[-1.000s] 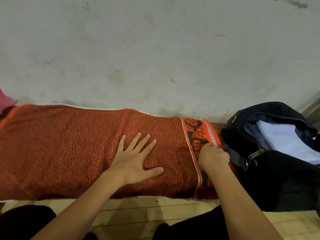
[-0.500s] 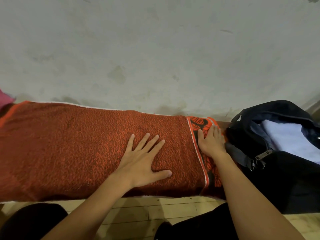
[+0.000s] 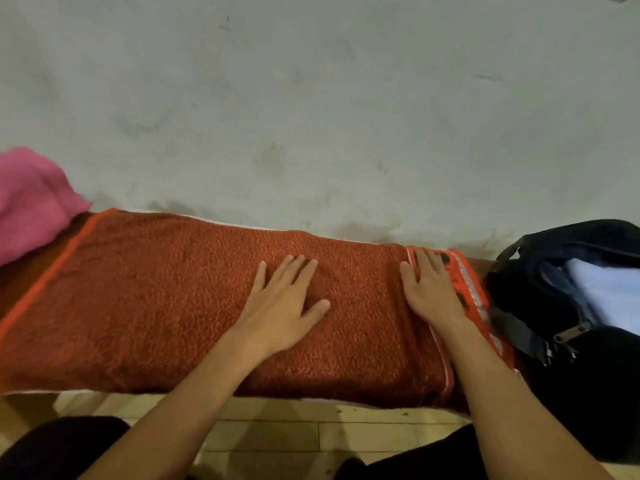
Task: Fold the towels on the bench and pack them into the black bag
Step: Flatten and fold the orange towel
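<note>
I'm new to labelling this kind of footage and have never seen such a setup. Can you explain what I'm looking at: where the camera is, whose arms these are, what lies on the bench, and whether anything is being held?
There is no machine here. The camera sits on a person's head and looks forward and down, so the two bare arms coming up from the bottom edge are the wearer's own. A long rust-orange terry towel lies spread along the wooden bench against a grey wall. The left hand lies flat on the towel's middle, fingers spread. The right hand lies flat on the towel's patterned end band. Neither hand grips anything; both rest on the cloth. To the right stands an open black fabric bag with pale blue cloth inside. At the far left lies a bunched pink cloth.
</note>
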The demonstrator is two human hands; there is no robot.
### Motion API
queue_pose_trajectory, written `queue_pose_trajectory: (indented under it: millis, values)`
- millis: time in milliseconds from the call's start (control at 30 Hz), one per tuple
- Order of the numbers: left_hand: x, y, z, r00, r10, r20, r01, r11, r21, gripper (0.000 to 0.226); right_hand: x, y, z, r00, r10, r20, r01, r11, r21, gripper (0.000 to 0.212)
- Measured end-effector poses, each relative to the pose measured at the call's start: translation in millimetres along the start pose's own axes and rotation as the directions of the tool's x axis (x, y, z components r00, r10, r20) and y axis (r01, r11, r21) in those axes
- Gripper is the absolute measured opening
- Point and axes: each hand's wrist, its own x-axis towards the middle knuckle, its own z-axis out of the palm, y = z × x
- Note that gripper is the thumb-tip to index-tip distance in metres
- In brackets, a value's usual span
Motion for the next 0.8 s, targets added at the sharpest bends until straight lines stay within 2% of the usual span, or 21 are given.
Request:
queue_pose_trajectory:
  millis: [67, 133, 167, 233, 333, 467, 667, 800]
  values:
    - [2.8, -25.9, -11.0, 0.974, -0.221, -0.042, 0.223, 0.972, 0.069, 0.078, -1.0, -8.5, 6.2, 0.993, 0.005, 0.121, 0.006, 0.996, -0.087, 0.064]
    - [5.5, -56.0, -18.8, 0.904, -0.425, -0.037, 0.427, 0.900, 0.086, 0.088, -2.4, -9.7, 8.5, 0.985, 0.050, 0.166, -0.022, 0.986, -0.166, 0.066]
    - [6.4, -68.8, -20.7, 0.876, -0.483, -0.004, 0.482, 0.873, 0.080, 0.095, -3.2, -10.3, 8.0, 0.984, 0.065, 0.168, -0.036, 0.985, -0.169, 0.066]
    - [9.8, -87.0, -21.8, 0.864, -0.500, 0.052, 0.497, 0.865, 0.061, 0.107, -2.2, -12.4, 7.9, 0.980, 0.090, 0.180, -0.062, 0.986, -0.154, 0.066]
    - [17.8, -100.2, -25.6, 0.884, -0.459, 0.087, 0.455, 0.889, 0.056, 0.114, -0.1, -14.9, 8.7, 0.972, 0.121, 0.201, -0.091, 0.984, -0.152, 0.065]
    - [25.4, -109.2, -30.8, 0.895, -0.427, 0.132, 0.419, 0.904, 0.085, 0.111, 0.7, -15.4, 8.0, 0.972, 0.127, 0.197, -0.100, 0.985, -0.144, 0.066]
    - [11.7, -100.0, -22.0, 0.902, -0.427, 0.065, 0.421, 0.903, 0.081, 0.096, -6.5, -25.2, 5.1, 0.980, 0.121, 0.155, -0.098, 0.984, -0.151, 0.069]
    - [-5.7, -82.4, -19.9, 0.865, -0.502, -0.018, 0.500, 0.858, 0.115, 0.091, -20.3, -62.5, 14.1, 0.990, -0.075, 0.119, 0.096, 0.978, -0.183, 0.071]
